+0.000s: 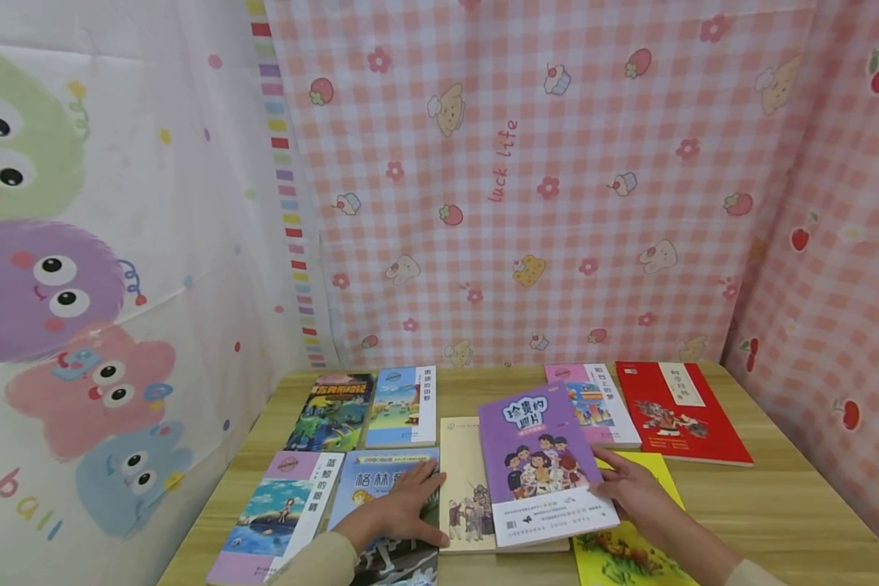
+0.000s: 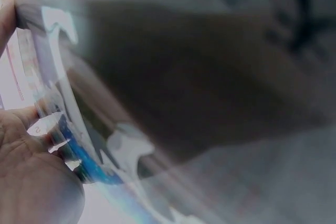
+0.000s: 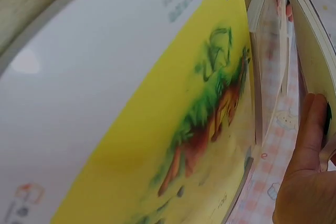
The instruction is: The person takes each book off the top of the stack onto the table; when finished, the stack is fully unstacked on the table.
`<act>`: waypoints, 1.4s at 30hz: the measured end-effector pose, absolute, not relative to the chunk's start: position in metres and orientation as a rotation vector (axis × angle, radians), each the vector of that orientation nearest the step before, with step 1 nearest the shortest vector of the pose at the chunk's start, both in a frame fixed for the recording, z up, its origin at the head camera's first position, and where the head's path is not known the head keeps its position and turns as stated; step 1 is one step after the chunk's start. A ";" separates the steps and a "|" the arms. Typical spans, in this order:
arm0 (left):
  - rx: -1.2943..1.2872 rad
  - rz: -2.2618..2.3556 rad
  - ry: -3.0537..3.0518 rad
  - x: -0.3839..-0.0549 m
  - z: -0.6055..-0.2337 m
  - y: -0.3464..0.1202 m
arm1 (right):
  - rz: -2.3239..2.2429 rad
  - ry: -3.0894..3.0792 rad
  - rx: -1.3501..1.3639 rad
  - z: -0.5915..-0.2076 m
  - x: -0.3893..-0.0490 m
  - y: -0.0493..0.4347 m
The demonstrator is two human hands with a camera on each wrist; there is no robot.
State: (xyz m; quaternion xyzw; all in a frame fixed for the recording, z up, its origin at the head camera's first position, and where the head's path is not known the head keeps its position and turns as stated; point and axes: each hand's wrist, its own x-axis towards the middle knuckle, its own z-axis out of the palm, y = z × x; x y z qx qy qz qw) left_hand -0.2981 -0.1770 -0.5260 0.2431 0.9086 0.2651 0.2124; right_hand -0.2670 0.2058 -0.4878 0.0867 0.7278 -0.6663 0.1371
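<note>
In the head view my right hand (image 1: 640,492) grips the right edge of a purple paperback book (image 1: 538,460) with a group of children on its cover. The purple book lies tilted across a cream book (image 1: 460,480), hiding much of it. In the right wrist view, fingers (image 3: 310,124) lie against the held book's underside. My left hand (image 1: 403,505) rests with spread fingers on a blue book (image 1: 359,480), its thumb at the cream book's left edge. The left wrist view is mostly a blurred, glossy cover. Under my right forearm lies a yellow book (image 1: 626,561).
Left of the hands lies a pink-and-blue book (image 1: 278,517). Behind are a dark green book (image 1: 330,415), a light blue book (image 1: 395,407), a pink book (image 1: 593,403) and a red book (image 1: 681,411). Checked cloth (image 1: 527,236) hangs behind the wooden table (image 1: 762,513).
</note>
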 end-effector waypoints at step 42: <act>0.779 0.667 2.541 -0.295 -0.502 -0.119 | -1.997 1.961 0.293 -0.494 -0.239 0.320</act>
